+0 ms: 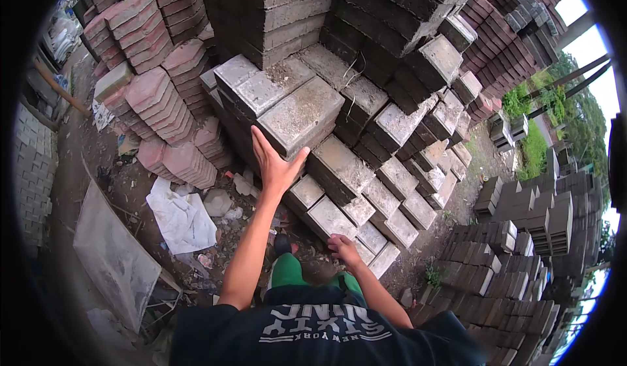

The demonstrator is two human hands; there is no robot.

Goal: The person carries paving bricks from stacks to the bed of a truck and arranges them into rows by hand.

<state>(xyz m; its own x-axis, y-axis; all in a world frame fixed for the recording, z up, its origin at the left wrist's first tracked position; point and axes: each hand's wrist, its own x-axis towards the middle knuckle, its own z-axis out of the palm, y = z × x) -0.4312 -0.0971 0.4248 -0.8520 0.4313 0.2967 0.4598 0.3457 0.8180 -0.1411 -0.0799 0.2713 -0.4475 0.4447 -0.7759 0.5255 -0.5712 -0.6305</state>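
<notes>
My left hand (277,167) is at the near end of a grey concrete paving block (302,114) on top of a stack. Its fingers are stretched out and spread from the thumb, one on each side of the block's near corner; whether they press on it I cannot tell. Beside that block lies another grey block (236,79) at the same level. Lower down, my right hand (346,251) hangs near the end of a lower block (330,218), fingers loosely bent and apart, with nothing visible in them.
Taller columns of grey blocks (297,13) rise behind. Stepped blocks (392,176) descend to the right. Reddish pavers (157,98) are piled on the left. A white sack (179,216) and a tilted board (117,255) lie on littered ground. More block stacks (503,255) stand right.
</notes>
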